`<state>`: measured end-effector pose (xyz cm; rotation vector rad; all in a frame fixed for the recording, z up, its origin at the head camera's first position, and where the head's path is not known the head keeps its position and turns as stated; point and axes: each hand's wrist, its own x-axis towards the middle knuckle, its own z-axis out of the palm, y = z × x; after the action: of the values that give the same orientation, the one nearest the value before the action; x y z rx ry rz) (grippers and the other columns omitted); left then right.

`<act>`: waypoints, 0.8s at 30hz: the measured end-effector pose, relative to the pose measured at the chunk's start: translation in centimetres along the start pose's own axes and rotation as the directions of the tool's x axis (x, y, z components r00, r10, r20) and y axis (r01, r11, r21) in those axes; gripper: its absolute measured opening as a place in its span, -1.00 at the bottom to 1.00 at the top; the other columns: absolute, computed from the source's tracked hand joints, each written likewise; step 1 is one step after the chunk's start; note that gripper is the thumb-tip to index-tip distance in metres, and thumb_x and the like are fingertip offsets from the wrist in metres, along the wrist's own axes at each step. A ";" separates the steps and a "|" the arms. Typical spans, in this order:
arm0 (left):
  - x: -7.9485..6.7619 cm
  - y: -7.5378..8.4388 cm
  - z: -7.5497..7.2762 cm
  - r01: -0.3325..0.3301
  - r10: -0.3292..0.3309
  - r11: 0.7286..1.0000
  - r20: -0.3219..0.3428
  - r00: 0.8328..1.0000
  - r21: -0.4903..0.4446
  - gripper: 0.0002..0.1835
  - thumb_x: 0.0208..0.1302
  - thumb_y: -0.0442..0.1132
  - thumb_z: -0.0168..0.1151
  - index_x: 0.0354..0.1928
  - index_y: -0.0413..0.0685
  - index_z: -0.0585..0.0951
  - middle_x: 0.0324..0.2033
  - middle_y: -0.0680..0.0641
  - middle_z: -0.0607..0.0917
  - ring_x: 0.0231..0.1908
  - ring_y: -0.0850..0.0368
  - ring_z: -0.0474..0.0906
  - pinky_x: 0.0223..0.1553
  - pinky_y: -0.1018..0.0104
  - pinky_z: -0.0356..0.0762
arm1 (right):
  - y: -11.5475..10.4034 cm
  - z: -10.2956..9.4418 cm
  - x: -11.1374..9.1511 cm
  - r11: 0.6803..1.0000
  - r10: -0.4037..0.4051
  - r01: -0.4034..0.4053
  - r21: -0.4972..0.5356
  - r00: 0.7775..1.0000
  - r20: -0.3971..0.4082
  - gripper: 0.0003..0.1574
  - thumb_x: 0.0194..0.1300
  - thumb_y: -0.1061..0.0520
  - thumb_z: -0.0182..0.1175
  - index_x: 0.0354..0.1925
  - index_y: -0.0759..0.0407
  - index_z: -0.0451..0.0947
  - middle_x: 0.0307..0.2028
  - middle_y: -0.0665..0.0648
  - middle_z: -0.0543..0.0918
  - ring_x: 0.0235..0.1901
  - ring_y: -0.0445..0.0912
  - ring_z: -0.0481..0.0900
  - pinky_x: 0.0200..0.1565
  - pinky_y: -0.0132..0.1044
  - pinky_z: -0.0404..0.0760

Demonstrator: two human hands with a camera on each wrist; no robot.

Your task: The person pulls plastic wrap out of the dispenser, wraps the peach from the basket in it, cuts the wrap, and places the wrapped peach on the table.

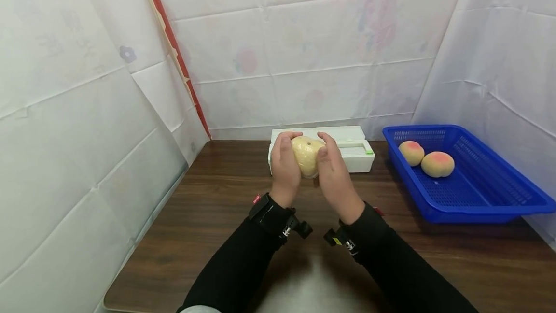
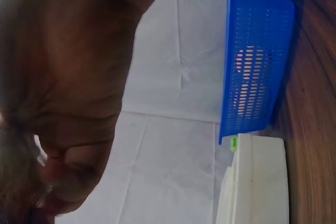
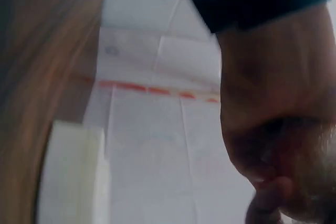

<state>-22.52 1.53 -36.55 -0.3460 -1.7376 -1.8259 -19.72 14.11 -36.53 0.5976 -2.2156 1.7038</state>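
Note:
In the head view a pale yellow peach wrapped in clear, shiny film is held up above the table between both hands. My left hand cups it from the left, and my right hand grips its right side with the thumb toward me. A small dark spot shows on top of the fruit. Behind the hands stands a white cling film dispenser, its lid raised and a green slider at its right end. The wrist views are dark and blurred; part of the wrapped peach shows beside the right fingers.
To the right, a blue plastic basket holds two peaches with pink tops. The brown wooden table meets white sheeting at its back and sides. A red strip runs up the back left corner.

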 end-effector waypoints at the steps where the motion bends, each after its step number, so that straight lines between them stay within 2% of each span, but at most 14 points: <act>1: -0.1 -0.1 0.1 0.000 0.000 1.000 -0.013 1.000 -0.017 -0.48 0.63 -0.02 -0.26 0.00 -0.18 0.67 -0.12 -0.17 0.70 -0.32 0.17 0.54 -0.34 0.30 0.54 | 0.1 0.2 0.0 1.000 -0.003 0.003 0.030 1.000 -0.012 -0.09 0.65 -0.44 -0.42 0.62 0.08 0.09 -0.02 0.30 0.50 -0.31 0.03 0.50 -0.25 -0.15 0.58; 2: -0.3 -0.2 0.3 0.005 -0.006 0.999 -0.017 1.000 -0.047 -0.49 0.62 -0.04 -0.26 0.01 -0.19 0.66 -0.13 -0.17 0.70 -0.34 0.16 0.54 -0.35 0.29 0.54 | 0.2 0.4 0.0 0.998 -0.010 0.012 0.060 0.999 -0.031 -0.04 0.61 -0.47 -0.43 0.58 0.13 0.13 -0.08 0.29 0.49 -0.37 0.00 0.47 -0.31 -0.20 0.56; 4: -0.6 -0.3 0.6 0.013 -0.014 0.994 -0.009 1.000 -0.112 -0.52 0.62 -0.06 -0.26 0.06 -0.20 0.63 -0.12 -0.17 0.69 -0.32 0.14 0.56 -0.33 0.29 0.57 | 0.5 0.8 0.0 0.995 -0.039 0.046 0.090 0.996 -0.082 0.03 0.56 -0.51 -0.45 0.48 0.24 0.21 -0.09 0.29 0.49 -0.35 -0.06 0.46 -0.31 -0.29 0.52; 6: -0.9 -0.2 0.9 0.012 -0.011 0.983 0.007 1.000 -0.182 -0.51 0.63 -0.06 -0.26 0.14 -0.23 0.60 -0.05 -0.20 0.70 -0.19 0.11 0.63 -0.20 0.29 0.64 | 0.6 1.0 0.1 0.991 -0.074 0.088 0.099 0.987 -0.141 0.04 0.56 -0.51 -0.45 0.39 0.31 0.28 -0.01 0.27 0.49 -0.29 -0.12 0.44 -0.29 -0.34 0.49; 7: -1.0 -0.2 1.0 0.006 -0.004 0.978 0.012 1.000 -0.209 -0.50 0.63 -0.07 -0.25 0.17 -0.24 0.60 -0.01 -0.22 0.71 -0.10 0.09 0.66 -0.10 0.29 0.66 | 0.5 1.1 0.2 0.988 -0.083 0.103 0.113 0.982 -0.169 0.02 0.59 -0.48 -0.45 0.36 0.33 0.31 0.07 0.28 0.49 -0.19 -0.14 0.46 -0.20 -0.36 0.50; 9: -1.1 0.0 1.2 -0.002 0.007 0.969 0.017 1.000 -0.245 -0.48 0.64 -0.07 -0.24 0.21 -0.25 0.62 0.07 -0.25 0.72 0.06 0.04 0.66 0.08 0.27 0.64 | 0.4 1.2 0.3 0.979 -0.065 0.101 0.177 0.977 -0.201 -0.05 0.66 -0.42 -0.46 0.36 0.32 0.35 0.14 0.28 0.51 -0.09 -0.17 0.50 -0.12 -0.40 0.53; 11: -1.3 0.2 1.3 -0.002 0.011 0.966 0.031 0.999 -0.258 -0.47 0.65 -0.07 -0.23 0.23 -0.22 0.64 0.15 -0.22 0.71 0.19 0.03 0.63 0.21 0.25 0.59 | -0.1 1.4 0.3 0.946 -0.019 0.086 0.312 0.977 -0.212 -0.10 0.71 -0.36 -0.44 0.39 0.32 0.36 0.23 0.26 0.49 0.01 -0.16 0.54 -0.05 -0.41 0.58; 13: -1.6 0.3 1.4 0.012 0.001 0.966 0.052 0.999 -0.258 -0.47 0.66 -0.07 -0.24 0.24 -0.17 0.67 0.21 -0.16 0.70 0.25 0.03 0.59 0.26 0.20 0.56 | -0.5 1.6 0.2 0.887 0.035 0.071 0.457 0.975 -0.218 -0.16 0.73 -0.31 -0.39 0.40 0.31 0.38 0.29 0.23 0.47 0.14 -0.14 0.53 0.08 -0.40 0.59; 16: -1.9 0.5 1.4 0.027 -0.005 0.965 0.085 0.996 -0.260 -0.47 0.69 -0.08 -0.27 0.27 -0.13 0.66 0.30 -0.07 0.67 0.34 0.06 0.53 0.34 0.13 0.51 | -1.1 1.7 0.0 0.800 0.091 0.061 0.596 0.971 -0.221 -0.22 0.74 -0.28 -0.33 0.40 0.29 0.38 0.25 0.19 0.47 0.09 -0.07 0.57 -0.03 -0.33 0.69; 19: -2.1 0.6 1.5 0.033 -0.008 0.960 0.091 0.996 -0.279 -0.47 0.71 -0.09 -0.28 0.27 -0.14 0.67 0.30 -0.07 0.68 0.37 0.06 0.52 0.38 0.11 0.49 | -1.4 1.8 -0.1 0.781 0.115 0.055 0.622 0.966 -0.230 -0.34 0.76 -0.20 -0.28 0.34 0.25 0.41 0.18 0.15 0.50 0.04 -0.07 0.59 -0.07 -0.33 0.71; 24: -1.9 0.8 1.7 0.050 -0.023 0.959 0.099 0.995 -0.280 -0.48 0.70 -0.09 -0.24 0.18 -0.12 0.72 0.20 -0.08 0.73 0.23 0.04 0.62 0.22 0.20 0.59 | -1.2 1.6 0.0 0.771 0.120 0.055 0.635 0.966 -0.230 -0.48 0.77 -0.11 -0.25 0.22 0.20 0.47 0.14 0.13 0.53 0.00 -0.08 0.58 -0.10 -0.34 0.70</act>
<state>-20.85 3.63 -36.75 -0.5251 -1.5516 -2.1212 -19.08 12.34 -35.90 0.4328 -1.4384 2.4090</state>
